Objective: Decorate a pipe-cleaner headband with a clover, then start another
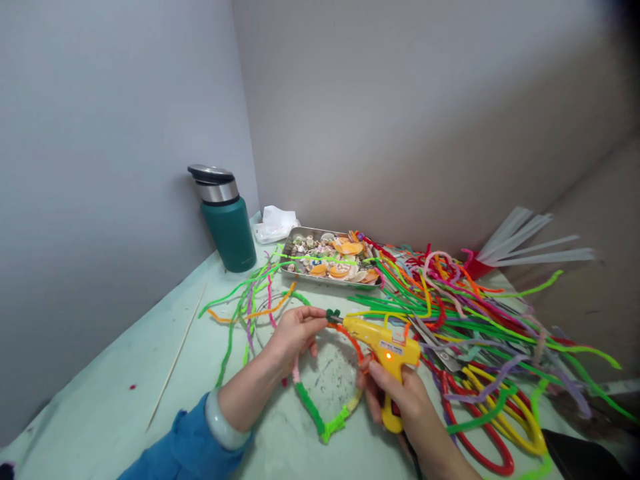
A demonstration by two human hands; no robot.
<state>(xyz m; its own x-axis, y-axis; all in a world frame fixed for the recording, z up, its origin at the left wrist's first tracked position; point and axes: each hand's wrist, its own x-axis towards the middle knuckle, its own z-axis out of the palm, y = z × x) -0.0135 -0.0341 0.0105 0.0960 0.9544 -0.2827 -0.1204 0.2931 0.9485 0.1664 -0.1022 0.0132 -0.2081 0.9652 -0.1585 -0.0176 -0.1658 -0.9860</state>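
Observation:
My right hand (407, 400) is wrapped round the grip of a yellow glue gun (373, 333) with a lit orange light on its side. The gun's nozzle points left and meets a small dark green curled pipe-cleaner piece (333, 314). My left hand (299, 330) pinches that piece between thumb and fingers. Below and between my hands is a ring of coloured pipe cleaners (309, 405), in pink, green, yellow and orange. Its orange part runs close under the nozzle. Whether the green piece touches the ring cannot be made out.
A metal tray (327, 281) of shells stands at the back, beside white tissue (276, 223) and a teal bottle (230, 233). Pipe cleaners (400, 313) pile up at right around scissors (437, 343). Clear glue sticks (520, 240) lean behind; a thin stick (176, 357) lies at left.

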